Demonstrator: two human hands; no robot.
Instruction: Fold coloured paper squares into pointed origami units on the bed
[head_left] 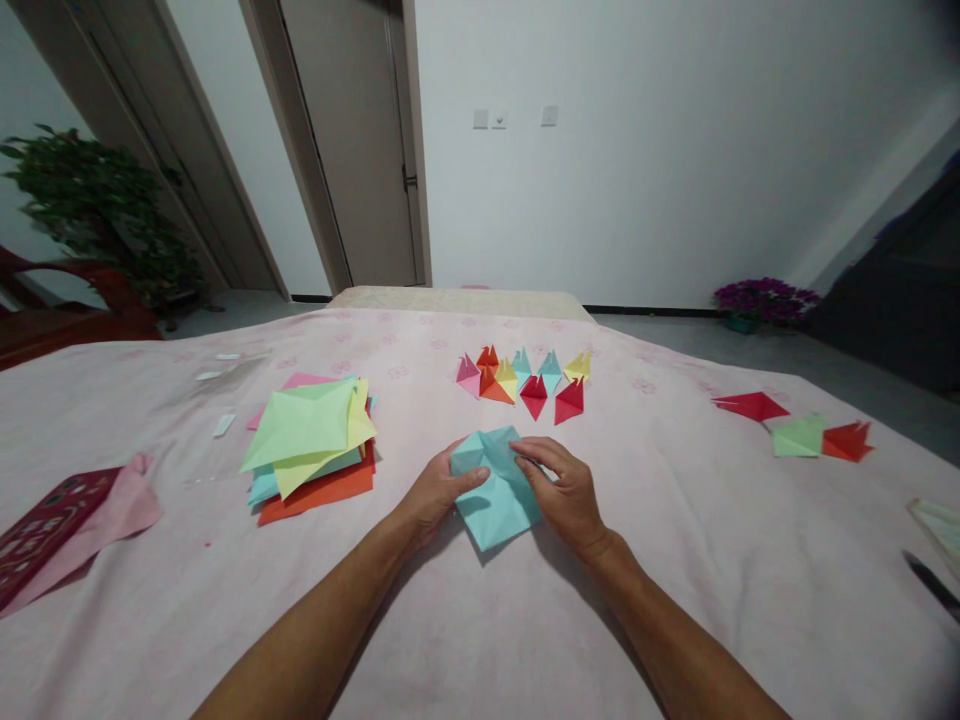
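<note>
A light blue sheet of paper (495,495), partly folded, lies on the pink tablecloth (525,620) in front of me. My left hand (439,490) grips its left side, thumb on top of the paper. My right hand (566,490) pinches the right side, fingers curled over a fold near the middle. To the left lies a stack of coloured paper sheets (311,445), a light green one on top. Beyond the blue sheet stands a cluster of several small folded paper pieces (525,378) in pink, red, orange, yellow and blue.
Red, green and orange folded pieces (802,425) lie at the right. A dark red patterned item under pink cloth (67,525) sits at the left edge. A dark object (934,585) lies at the far right. Potted plants (97,215) and doors stand behind.
</note>
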